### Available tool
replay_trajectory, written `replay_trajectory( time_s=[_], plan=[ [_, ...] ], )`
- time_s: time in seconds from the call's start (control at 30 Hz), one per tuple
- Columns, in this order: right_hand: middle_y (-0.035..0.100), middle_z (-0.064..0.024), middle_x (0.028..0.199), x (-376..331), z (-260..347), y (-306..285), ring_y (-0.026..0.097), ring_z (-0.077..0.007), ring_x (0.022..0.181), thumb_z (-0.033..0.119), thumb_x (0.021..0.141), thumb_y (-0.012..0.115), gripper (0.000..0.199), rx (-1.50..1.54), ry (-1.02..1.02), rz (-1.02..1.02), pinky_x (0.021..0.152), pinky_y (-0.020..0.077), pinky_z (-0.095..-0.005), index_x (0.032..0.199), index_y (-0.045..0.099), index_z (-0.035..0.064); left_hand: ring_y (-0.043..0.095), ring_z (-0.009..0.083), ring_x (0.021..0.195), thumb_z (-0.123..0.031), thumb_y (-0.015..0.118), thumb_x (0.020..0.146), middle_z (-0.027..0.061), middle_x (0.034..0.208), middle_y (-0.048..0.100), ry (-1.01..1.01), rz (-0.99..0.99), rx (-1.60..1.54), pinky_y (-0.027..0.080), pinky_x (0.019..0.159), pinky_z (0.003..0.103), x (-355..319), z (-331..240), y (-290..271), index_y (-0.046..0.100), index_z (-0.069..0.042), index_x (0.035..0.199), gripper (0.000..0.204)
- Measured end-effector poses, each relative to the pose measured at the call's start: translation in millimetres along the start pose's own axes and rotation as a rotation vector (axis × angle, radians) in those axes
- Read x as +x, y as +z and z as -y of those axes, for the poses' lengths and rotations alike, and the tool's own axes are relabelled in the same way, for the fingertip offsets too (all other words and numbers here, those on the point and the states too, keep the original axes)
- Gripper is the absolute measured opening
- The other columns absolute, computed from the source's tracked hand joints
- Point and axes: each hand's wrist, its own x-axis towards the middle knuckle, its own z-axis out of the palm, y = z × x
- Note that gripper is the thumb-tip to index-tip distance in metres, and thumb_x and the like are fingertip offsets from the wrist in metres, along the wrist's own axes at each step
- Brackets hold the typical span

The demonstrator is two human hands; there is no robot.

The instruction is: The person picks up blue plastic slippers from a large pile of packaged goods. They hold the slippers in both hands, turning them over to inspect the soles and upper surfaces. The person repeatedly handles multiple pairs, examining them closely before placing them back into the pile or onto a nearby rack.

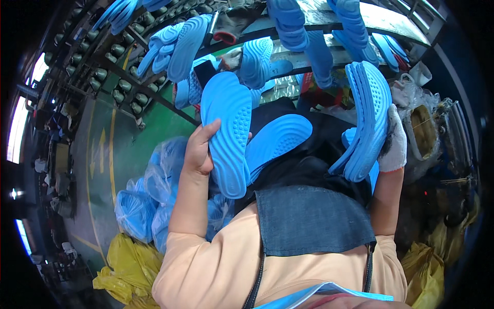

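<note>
Holding on both sides: left grip [198, 149] clamped on a blue insole [226, 134], upright at left | gloved right grip [395, 141] clamped on insole stack [371, 121], at right | likely light, bendy, soft; mid-length edges suit holding

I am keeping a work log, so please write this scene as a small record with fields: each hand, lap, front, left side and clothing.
Left hand: ungloved, holding a light-blue insole with a bumpy, ridged face
Right hand: in a white knit glove with dark patches, gripping a stack of light-blue insoles
Lap: another blue insole, partly behind the one in the left hand
Front: rack with more blue insoles
Left side: clear plastic bag with blue contents; yellow sack nearby
Clothing: peach shirt, dark apron
</note>
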Motion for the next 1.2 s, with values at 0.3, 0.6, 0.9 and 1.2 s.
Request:
replay_trajectory(
  time_s=[0.3,0.6,0.9,1.2],
  plan=[
    [0.066,-0.009,0.112,1,2,1,0.065,-0.0196,0.097,0.028,0.1,0.049,0.037,-0.008,-0.027,-0.017,0.087,0.053,-0.0339,0.124,0.056,0.0023,0.061,0.0448,0.104,-0.025,0.059,0.09,0.0286,0.12,0.057,-0.025,0.038,-0.025,0.054,0.088,0.052,1,-3,-1,0.035,0.012,0.134,0.063],
    [0.063,-0.0094,0.112,0,-1,10,0.062,-0.0205,0.096,0.034,0.098,0.052,0.042,-0.038,-0.005,-0.03,0.084,0.0522,-0.0361,0.125,0.054,0.0025,0.063,0.0428,0.101,-0.02,0.062,0.09,0.0273,0.115,0.059,0.028,0.094,-0.094,0.053,0.089,0.053,-7,-14,7,0.04,0.01,0.131,0.055],
    [0.062,-0.008,0.115,-3,-1,15,0.061,-0.0186,0.1,0.032,0.099,0.05,0.041,-0.067,-0.008,-0.025,0.087,0.0506,-0.0342,0.127,0.054,0.0019,0.066,0.0409,0.096,-0.023,0.058,0.092,0.0286,0.111,0.062,0.121,0.108,-0.014,0.057,0.082,0.048,-13,-20,9,0.041,0.014,0.128,0.054],
    [0.062,-0.0091,0.116,0,0,18,0.061,-0.0196,0.1,0.032,0.099,0.051,0.042,-0.061,0.0,-0.01,0.087,0.0508,-0.0345,0.127,0.053,0.0013,0.066,0.0399,0.096,-0.026,0.059,0.092,0.029,0.11,0.062,0.144,0.079,0.02,0.056,0.083,0.047,-15,-23,6,0.044,0.013,0.126,0.054]
  ],
)
